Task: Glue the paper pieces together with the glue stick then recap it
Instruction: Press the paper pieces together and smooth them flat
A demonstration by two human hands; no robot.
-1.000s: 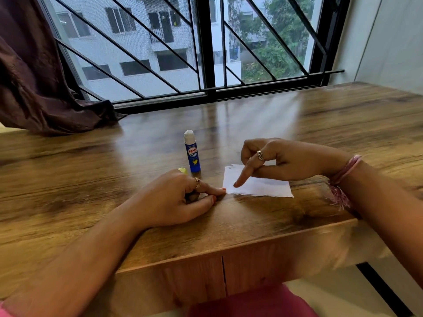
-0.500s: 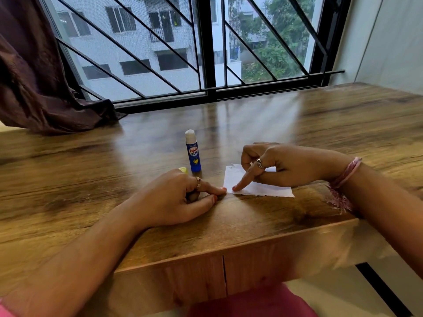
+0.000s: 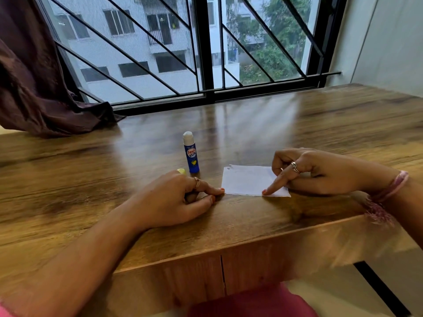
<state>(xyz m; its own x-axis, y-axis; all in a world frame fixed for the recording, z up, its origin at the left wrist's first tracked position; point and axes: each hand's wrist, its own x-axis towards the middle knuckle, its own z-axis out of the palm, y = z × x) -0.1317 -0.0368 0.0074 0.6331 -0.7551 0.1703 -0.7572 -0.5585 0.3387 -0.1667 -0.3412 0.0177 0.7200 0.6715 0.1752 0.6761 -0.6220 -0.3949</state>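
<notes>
A white paper [image 3: 246, 179] lies flat on the wooden table [image 3: 320, 138], close to its front edge. My right hand [image 3: 320, 171] has its fingers curled and its index fingertip pressed on the paper's front right part. My left hand [image 3: 174, 200] rests on the table with curled fingers, and its index fingertip touches the paper's left corner. Behind my left hand a blue glue stick [image 3: 191, 154] stands upright and uncapped, with its white glue showing on top. The yellow cap [image 3: 181, 171] peeks out beside the stick, mostly hidden by my left hand.
A brown curtain [image 3: 34, 88] hangs over the table's far left corner. A barred window [image 3: 206, 53] runs along the table's far edge. A white wall [image 3: 389, 42] stands at the right.
My right index finger has slid to the right along the paper's front edge. The left hand and the glue stick have stayed in place.
</notes>
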